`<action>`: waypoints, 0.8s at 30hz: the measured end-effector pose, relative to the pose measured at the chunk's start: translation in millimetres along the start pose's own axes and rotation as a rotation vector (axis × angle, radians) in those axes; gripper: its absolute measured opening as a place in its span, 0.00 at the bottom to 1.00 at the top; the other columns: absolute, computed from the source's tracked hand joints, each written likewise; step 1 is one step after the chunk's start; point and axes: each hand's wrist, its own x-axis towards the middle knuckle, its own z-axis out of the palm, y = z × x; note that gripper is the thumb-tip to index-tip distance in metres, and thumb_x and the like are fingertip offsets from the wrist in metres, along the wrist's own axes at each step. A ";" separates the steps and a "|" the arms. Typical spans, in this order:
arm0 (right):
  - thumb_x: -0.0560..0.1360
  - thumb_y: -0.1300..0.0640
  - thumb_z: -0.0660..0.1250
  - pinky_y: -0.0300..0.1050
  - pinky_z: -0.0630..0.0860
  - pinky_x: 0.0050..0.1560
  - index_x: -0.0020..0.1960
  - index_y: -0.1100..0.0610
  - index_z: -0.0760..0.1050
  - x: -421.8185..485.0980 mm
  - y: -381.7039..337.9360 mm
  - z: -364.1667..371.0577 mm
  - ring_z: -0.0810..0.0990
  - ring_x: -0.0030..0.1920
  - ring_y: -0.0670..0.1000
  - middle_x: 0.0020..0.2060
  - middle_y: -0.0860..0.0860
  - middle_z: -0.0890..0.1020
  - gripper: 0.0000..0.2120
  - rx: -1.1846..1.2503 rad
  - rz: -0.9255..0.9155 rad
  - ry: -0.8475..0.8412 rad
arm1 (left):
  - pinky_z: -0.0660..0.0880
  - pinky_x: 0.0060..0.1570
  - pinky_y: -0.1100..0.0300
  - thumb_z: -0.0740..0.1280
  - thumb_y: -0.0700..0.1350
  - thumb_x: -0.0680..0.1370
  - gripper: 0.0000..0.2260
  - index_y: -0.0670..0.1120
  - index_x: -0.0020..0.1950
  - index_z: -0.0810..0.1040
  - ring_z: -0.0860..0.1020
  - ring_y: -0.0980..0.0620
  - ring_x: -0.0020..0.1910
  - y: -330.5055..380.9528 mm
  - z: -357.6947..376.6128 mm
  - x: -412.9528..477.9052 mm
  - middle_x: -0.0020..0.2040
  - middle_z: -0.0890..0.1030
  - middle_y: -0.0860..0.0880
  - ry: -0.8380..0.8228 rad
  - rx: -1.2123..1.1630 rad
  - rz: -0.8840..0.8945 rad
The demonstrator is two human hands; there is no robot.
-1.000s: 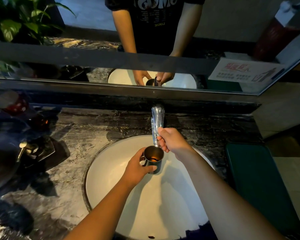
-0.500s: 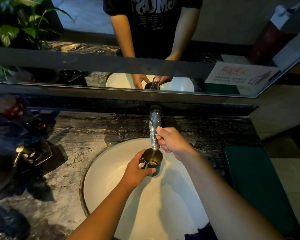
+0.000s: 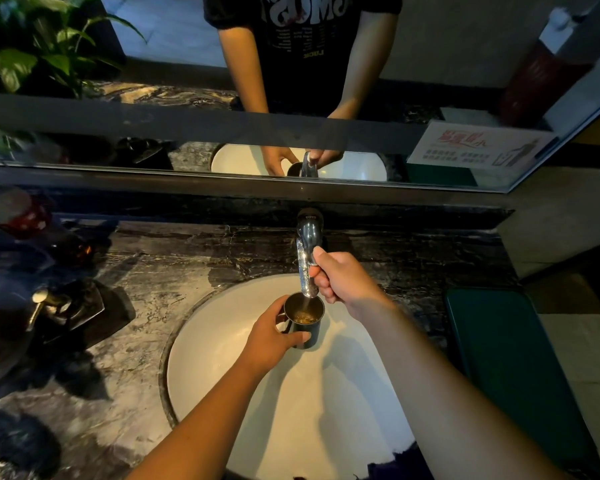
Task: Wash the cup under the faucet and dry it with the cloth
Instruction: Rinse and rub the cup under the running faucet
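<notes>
Cup now nearer faucet, water inside, left hand gripping

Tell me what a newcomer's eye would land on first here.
The metal cup, gripped by the left hand right under the faucet spout at the centre, above the white basin, with water in it. Next, the right hand curled round the spout, and the mirror behind repeating both hands.

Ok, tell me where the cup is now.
Head view, centre: the cup is held by the left hand over the sink, just under the faucet that the right hand grips.
</notes>
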 end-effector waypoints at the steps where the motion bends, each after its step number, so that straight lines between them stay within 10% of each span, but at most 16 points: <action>1: 0.85 0.45 0.55 0.41 0.68 0.31 0.43 0.58 0.76 -0.6 1.6 0.0 0.68 0.27 0.46 0.28 0.50 0.72 0.21 -0.001 -0.002 0.028 | 0.70 0.65 0.58 0.78 0.38 0.70 0.30 0.54 0.69 0.74 0.76 0.54 0.65 0.4 -0.3 0.4 0.63 0.80 0.57 0.002 0.002 0.006; 10: 0.80 0.43 0.65 0.47 0.79 0.51 0.52 0.51 0.77 -5.6 75.9 -10.4 0.82 0.53 0.52 0.49 0.50 0.82 0.12 0.046 -0.019 0.242 | 0.72 0.65 0.55 0.80 0.42 0.70 0.31 0.54 0.70 0.74 0.76 0.52 0.64 3.4 -6.7 0.9 0.65 0.80 0.56 0.031 -0.008 0.013; 16: 0.61 0.28 0.73 0.55 0.62 0.77 0.72 0.38 0.67 -7.7 119.9 -6.2 0.62 0.75 0.45 0.75 0.42 0.67 0.42 0.103 0.013 -0.062 | 0.71 0.63 0.57 0.78 0.41 0.72 0.28 0.54 0.70 0.75 0.76 0.55 0.64 9.4 -11.5 -1.4 0.64 0.81 0.56 -0.001 -0.039 0.020; 20: 0.63 0.32 0.77 0.60 0.57 0.79 0.76 0.39 0.65 -1.8 128.8 -2.5 0.58 0.79 0.47 0.78 0.45 0.65 0.45 0.180 0.022 -0.192 | 0.71 0.61 0.60 0.77 0.43 0.73 0.26 0.54 0.70 0.75 0.76 0.56 0.63 12.0 -12.0 -1.5 0.64 0.81 0.56 -0.047 -0.051 0.019; 24: 0.70 0.48 0.76 0.55 0.72 0.72 0.73 0.53 0.71 2.5 126.0 1.1 0.77 0.70 0.55 0.68 0.54 0.80 0.34 0.304 0.027 -0.261 | 0.72 0.61 0.59 0.77 0.44 0.74 0.25 0.55 0.69 0.76 0.77 0.54 0.64 10.3 -12.1 -4.7 0.64 0.82 0.55 -0.101 -0.083 -0.008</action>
